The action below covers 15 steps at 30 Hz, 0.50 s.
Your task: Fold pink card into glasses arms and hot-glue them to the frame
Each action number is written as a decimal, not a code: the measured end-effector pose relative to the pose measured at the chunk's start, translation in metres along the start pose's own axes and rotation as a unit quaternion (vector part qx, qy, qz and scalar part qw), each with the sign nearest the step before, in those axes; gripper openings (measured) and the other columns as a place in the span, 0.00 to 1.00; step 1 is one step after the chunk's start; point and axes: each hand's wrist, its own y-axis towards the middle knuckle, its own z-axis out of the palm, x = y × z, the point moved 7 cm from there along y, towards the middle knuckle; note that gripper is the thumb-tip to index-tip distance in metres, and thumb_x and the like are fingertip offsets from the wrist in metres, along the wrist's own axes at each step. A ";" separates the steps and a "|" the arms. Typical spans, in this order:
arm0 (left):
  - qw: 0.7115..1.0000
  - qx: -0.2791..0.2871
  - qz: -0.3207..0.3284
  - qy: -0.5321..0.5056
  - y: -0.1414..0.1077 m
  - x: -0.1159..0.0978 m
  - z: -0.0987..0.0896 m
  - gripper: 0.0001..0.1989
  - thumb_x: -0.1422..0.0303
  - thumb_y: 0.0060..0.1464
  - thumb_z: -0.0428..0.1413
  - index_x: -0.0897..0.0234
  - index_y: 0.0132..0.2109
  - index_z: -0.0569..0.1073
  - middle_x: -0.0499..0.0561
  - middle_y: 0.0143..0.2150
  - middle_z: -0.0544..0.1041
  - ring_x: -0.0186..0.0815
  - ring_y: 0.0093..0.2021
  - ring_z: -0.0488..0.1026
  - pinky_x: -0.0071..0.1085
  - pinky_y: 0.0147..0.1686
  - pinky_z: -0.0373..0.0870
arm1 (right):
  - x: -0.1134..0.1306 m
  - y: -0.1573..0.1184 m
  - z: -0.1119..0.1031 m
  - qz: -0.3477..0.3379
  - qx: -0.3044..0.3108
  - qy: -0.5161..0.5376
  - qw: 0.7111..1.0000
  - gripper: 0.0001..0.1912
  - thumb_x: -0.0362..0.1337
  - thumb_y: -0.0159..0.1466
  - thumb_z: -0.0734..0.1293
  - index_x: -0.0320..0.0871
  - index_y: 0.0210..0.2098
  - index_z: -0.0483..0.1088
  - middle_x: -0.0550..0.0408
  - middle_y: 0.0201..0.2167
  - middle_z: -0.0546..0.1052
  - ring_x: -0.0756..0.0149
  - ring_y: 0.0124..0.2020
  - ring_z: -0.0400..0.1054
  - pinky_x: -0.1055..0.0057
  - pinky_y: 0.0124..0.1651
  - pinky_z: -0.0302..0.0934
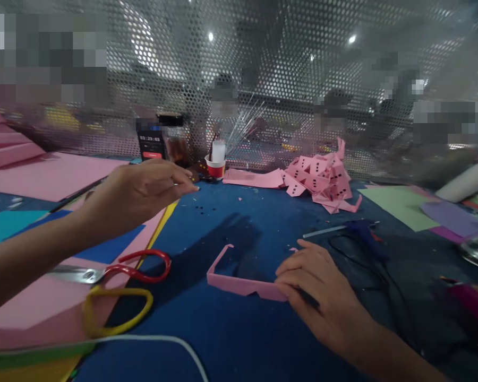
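Note:
My right hand [321, 289] grips the right end of a pink paper glasses frame [233, 284] between thumb and fingers. The frame stands on the blue table with its left arm folded back; its right side is mostly behind my fingers. Raised over the table at the left, my left hand [143, 188] has its fingers drawn together. Whatever is between those fingertips, if anything, is too small to make out. Several tiny black dots [201, 209] lie on the table below it. Large scissors [135, 270] with one red and one yellow handle rest under my left forearm.
Pink paper pieces with black dots [316, 178] are heaped at the back, beside a pink strip [253, 178] and a red-and-white cup [215, 167]. A glue gun [366, 239] with its cord lies right. Coloured sheets [51, 172] cover the left; a white cable [155, 337] crosses the front.

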 end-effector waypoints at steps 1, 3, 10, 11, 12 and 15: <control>1.000 -0.003 0.013 0.021 -0.004 -0.005 -0.003 0.13 0.57 0.67 0.56 0.58 0.45 0.81 0.47 0.49 0.83 0.36 0.50 0.79 0.36 0.57 0.73 | 0.001 0.000 0.000 -0.007 0.004 0.003 1.000 0.09 0.27 0.70 0.65 0.47 0.43 0.72 0.59 0.40 0.79 0.67 0.43 0.73 0.53 0.70 0.52; 0.997 -0.012 0.040 0.066 -0.014 -0.009 -0.006 0.15 0.55 0.67 0.54 0.57 0.45 0.81 0.49 0.48 0.84 0.38 0.52 0.79 0.39 0.58 0.72 | 0.005 -0.001 -0.002 -0.016 0.002 0.011 1.000 0.08 0.27 0.71 0.65 0.47 0.42 0.72 0.59 0.40 0.78 0.66 0.43 0.72 0.53 0.70 0.51; 0.989 0.058 -0.039 0.132 -0.045 0.051 0.011 0.18 0.51 0.65 0.51 0.56 0.45 0.80 0.52 0.51 0.84 0.44 0.54 0.78 0.43 0.56 0.73 | 0.017 -0.005 0.002 -0.047 0.004 0.026 0.999 0.05 0.30 0.71 0.65 0.45 0.40 0.70 0.57 0.38 0.78 0.65 0.41 0.71 0.50 0.69 0.51; 0.987 0.063 -0.046 0.139 -0.047 0.060 0.012 0.18 0.52 0.65 0.51 0.57 0.45 0.80 0.52 0.51 0.84 0.45 0.54 0.78 0.44 0.57 0.73 | 0.018 -0.005 0.002 -0.051 0.005 0.027 0.998 0.04 0.30 0.71 0.65 0.45 0.40 0.70 0.57 0.38 0.78 0.65 0.41 0.71 0.50 0.69 0.52; 0.985 0.069 -0.052 0.146 -0.049 0.069 0.013 0.18 0.53 0.64 0.52 0.57 0.44 0.81 0.52 0.52 0.84 0.46 0.53 0.79 0.45 0.57 0.72 | 0.019 -0.005 0.003 -0.054 0.007 0.027 0.998 0.04 0.30 0.70 0.65 0.45 0.39 0.70 0.57 0.37 0.78 0.65 0.41 0.71 0.50 0.69 0.52; 0.982 0.079 -0.073 0.158 -0.050 0.091 0.015 0.15 0.56 0.63 0.53 0.58 0.43 0.81 0.52 0.55 0.83 0.46 0.52 0.79 0.44 0.57 0.71 | 0.022 -0.004 0.003 -0.061 0.008 0.032 0.998 0.05 0.30 0.70 0.65 0.45 0.37 0.70 0.58 0.36 0.77 0.65 0.39 0.71 0.50 0.68 0.52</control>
